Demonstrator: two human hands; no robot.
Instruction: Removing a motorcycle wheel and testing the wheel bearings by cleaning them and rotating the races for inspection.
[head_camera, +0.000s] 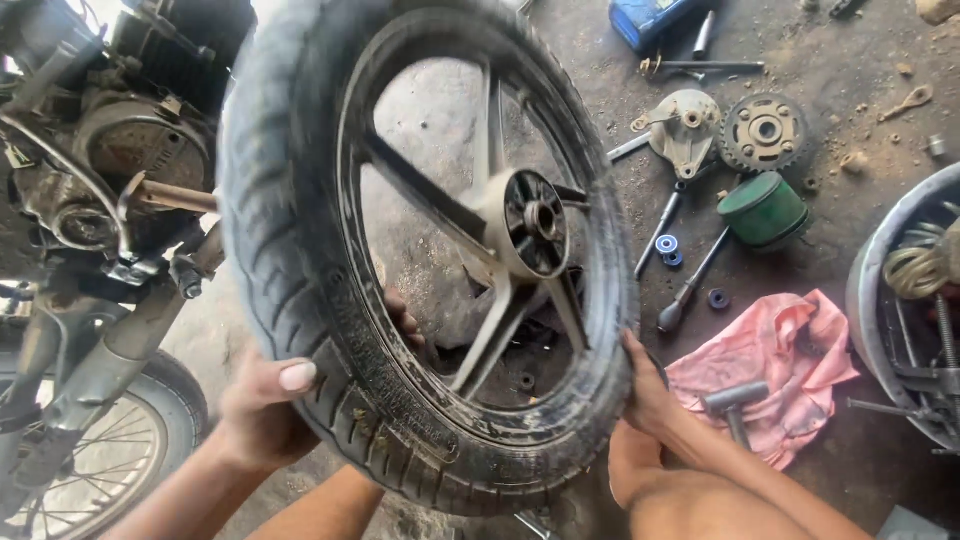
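Wheel (420, 250), upright, between left hand (262, 400), right hand (645, 385)

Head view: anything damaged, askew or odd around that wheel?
Nothing looks broken. The wheel is off any bike, held tilted by the left hand and right hand, its tyre dusty and grimy. Parts lie loose on the dirt floor: a sprocket, a green cylinder, and a hammer on a pink rag.

Seeing 1 alloy wheel (430, 250), 1 sprocket (764, 131), 1 pink rag (775, 365), 1 green filter (765, 210), 3 blue bearings (667, 244) lying around
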